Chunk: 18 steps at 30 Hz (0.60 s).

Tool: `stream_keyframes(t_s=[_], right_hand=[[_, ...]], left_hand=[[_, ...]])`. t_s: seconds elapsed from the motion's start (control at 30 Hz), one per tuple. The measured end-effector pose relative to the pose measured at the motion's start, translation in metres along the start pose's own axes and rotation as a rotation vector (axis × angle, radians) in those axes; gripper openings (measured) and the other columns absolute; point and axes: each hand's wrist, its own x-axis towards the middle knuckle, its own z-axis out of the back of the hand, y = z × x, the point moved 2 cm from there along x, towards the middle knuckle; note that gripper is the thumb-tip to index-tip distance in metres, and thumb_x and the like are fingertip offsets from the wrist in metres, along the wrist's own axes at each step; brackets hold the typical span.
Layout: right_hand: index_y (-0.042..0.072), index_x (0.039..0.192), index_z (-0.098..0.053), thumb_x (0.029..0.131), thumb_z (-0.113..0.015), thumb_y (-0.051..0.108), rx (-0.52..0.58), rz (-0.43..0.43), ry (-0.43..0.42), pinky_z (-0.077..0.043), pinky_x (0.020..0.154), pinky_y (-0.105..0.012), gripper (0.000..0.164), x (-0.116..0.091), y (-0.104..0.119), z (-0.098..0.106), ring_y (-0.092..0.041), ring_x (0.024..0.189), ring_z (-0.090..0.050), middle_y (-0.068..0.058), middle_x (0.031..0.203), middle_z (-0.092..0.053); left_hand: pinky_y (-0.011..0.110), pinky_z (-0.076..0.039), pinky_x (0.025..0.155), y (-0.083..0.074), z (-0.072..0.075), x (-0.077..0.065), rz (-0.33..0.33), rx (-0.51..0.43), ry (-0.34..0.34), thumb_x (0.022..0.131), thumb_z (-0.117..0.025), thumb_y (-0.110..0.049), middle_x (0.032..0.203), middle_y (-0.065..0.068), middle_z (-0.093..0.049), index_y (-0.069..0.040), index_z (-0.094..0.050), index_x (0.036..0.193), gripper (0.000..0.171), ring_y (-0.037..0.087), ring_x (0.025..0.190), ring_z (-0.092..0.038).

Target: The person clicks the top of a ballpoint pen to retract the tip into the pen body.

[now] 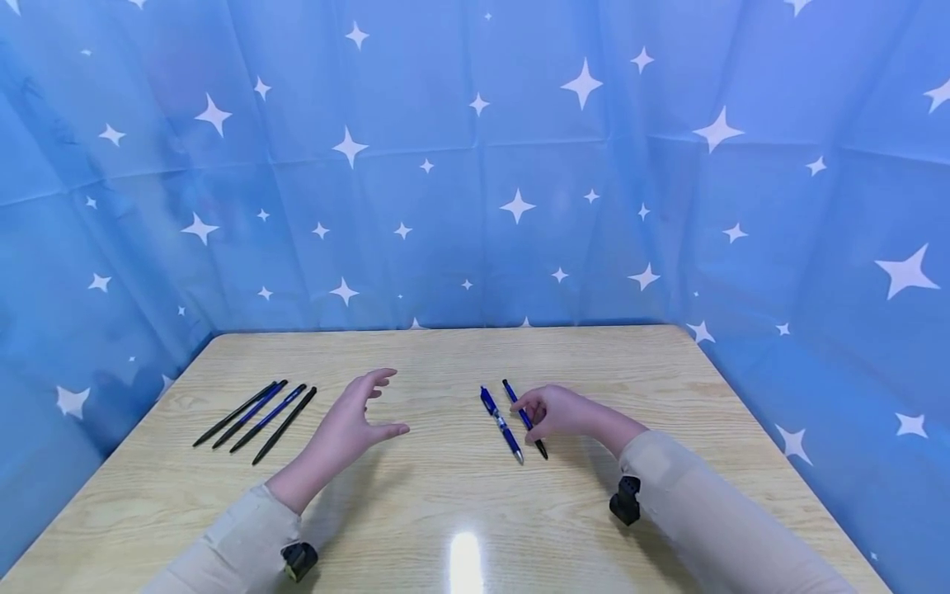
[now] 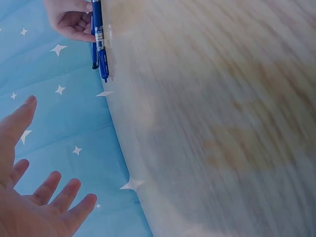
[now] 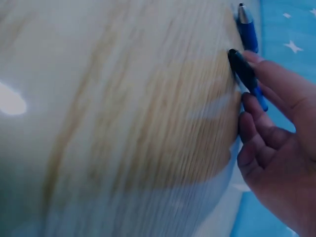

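My right hand (image 1: 557,412) is over a slim blue pen with black ends (image 1: 523,415), with its thumb and forefinger pinching the barrel and the other fingers curled under the palm. In the right wrist view that pen (image 3: 244,71) runs between thumb and fingertips. Just left of it lies a thicker blue click pen (image 1: 501,425) with a clip and a silver tip. My left hand (image 1: 345,429) hovers above the table, thumb and fingers spread apart and nothing between them. In the left wrist view, the left hand's fingers (image 2: 64,197) are extended.
Several slim black and blue pens (image 1: 256,417) lie side by side, slanted, on the left of the wooden table (image 1: 445,495). Behind the table and along its sides hangs a blue curtain (image 1: 445,165) with white stars. A small black device (image 1: 625,501) is on the right sleeve.
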Motion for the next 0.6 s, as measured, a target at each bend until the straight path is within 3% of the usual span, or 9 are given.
stream_keyframes(t_s=[0.3,0.6], right_hand=[[0.006,0.124,-0.066,0.080,-0.082,0.014,-0.069,-0.010,0.035,-0.044,0.065,-0.030,0.048,0.0050,-0.0052,-0.0054,-0.015,0.075,-0.051,0.001,0.084,-0.055],[0.009,0.128,-0.064,0.081,-0.081,0.016,-0.143,-0.005,0.020,-0.045,0.066,-0.031,0.051,0.0037,-0.0050,0.0005,-0.014,0.077,-0.050,-0.001,0.091,-0.053]], left_hand=[[0.054,-0.043,0.097,0.0039,-0.0035,0.0035,0.024,0.038,0.022,0.075,-0.086,-0.030,0.136,0.012,-0.049,-0.015,-0.041,0.146,0.085,0.035,0.124,-0.047],[0.057,-0.037,0.103,0.0036,0.0024,0.0087,-0.027,0.137,0.059,0.076,-0.085,-0.032,0.146,0.016,-0.043,-0.013,-0.038,0.148,0.088,0.038,0.132,-0.040]])
